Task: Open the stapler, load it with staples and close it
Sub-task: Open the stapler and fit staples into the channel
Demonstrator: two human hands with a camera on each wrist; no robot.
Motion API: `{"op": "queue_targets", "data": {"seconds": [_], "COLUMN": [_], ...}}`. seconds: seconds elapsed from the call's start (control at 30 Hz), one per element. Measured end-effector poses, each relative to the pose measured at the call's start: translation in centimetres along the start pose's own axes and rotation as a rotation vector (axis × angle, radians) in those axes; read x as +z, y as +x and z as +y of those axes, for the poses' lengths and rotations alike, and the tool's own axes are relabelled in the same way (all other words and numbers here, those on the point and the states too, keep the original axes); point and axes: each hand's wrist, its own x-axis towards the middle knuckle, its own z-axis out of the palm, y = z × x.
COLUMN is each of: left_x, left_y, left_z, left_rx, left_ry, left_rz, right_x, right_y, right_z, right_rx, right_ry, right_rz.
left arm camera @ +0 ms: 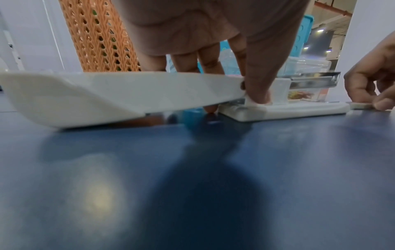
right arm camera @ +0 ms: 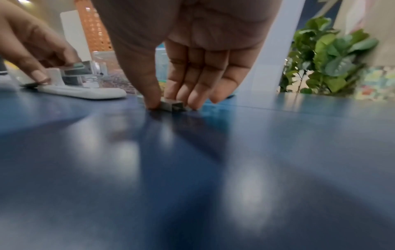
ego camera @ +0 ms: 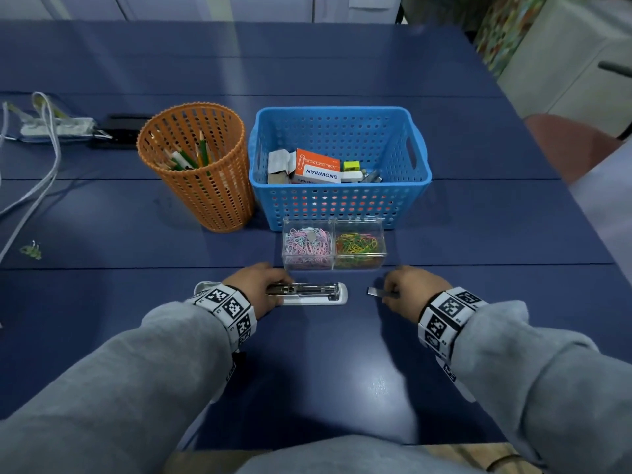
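Note:
The white stapler (ego camera: 318, 299) lies swung open flat on the blue table, its metal magazine (ego camera: 304, 289) facing up and its lid (ego camera: 201, 287) stretched out to the left. My left hand (ego camera: 273, 285) grips it at the hinge, thumb on the near side and fingers behind. In the left wrist view the lid (left arm camera: 107, 94) and base (left arm camera: 299, 108) sit to either side of my thumb (left arm camera: 258, 84). To the right of the stapler, my right hand (ego camera: 393, 290) pinches a short grey staple strip (ego camera: 376, 291) that rests on the table. The right wrist view shows the staple strip (right arm camera: 171, 105) between thumb and fingertips (right arm camera: 192, 99).
Just behind the stapler stands a clear two-compartment box (ego camera: 333, 224) of paper clips and rubber bands. Further back are a blue basket (ego camera: 338, 112) with small boxes and an orange pencil basket (ego camera: 198, 186). Cables and a power strip (ego camera: 51, 126) lie far left.

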Motion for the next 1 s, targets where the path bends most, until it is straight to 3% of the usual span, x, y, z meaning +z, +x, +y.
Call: {"op": "queue_targets", "data": {"seconds": [0.13, 0.2, 0.37, 0.57, 1.0], "left_x": [-0.1, -0.1, 0.0, 0.1, 0.2], "left_y": [0.0, 0.0, -0.1, -0.4, -0.4], "left_z": [0.1, 0.1, -0.1, -0.1, -0.1], "left_rx": [0.001, 0.001, 0.006, 0.015, 0.027], "left_ry": [-0.005, -0.006, -0.010, -0.024, -0.002], "left_rz": [-0.010, 0.000, 0.012, 0.031, 0.035], "right_x": [-1.0, -1.4, -1.2, -0.9, -0.6], "right_y": [-0.9, -1.2, -0.2, 0.9, 0.8], "right_z": [-0.7, -2.5, -6.7, -7.7, -8.2], "right_rx": [-0.005, -0.136, -0.421, -0.422, -0.421], "right_ry": [0.227, 0.277, 0.124, -0.025, -0.093], "right_rz": [0.068, 0.120, 0.152, 0.107, 0.085]}}
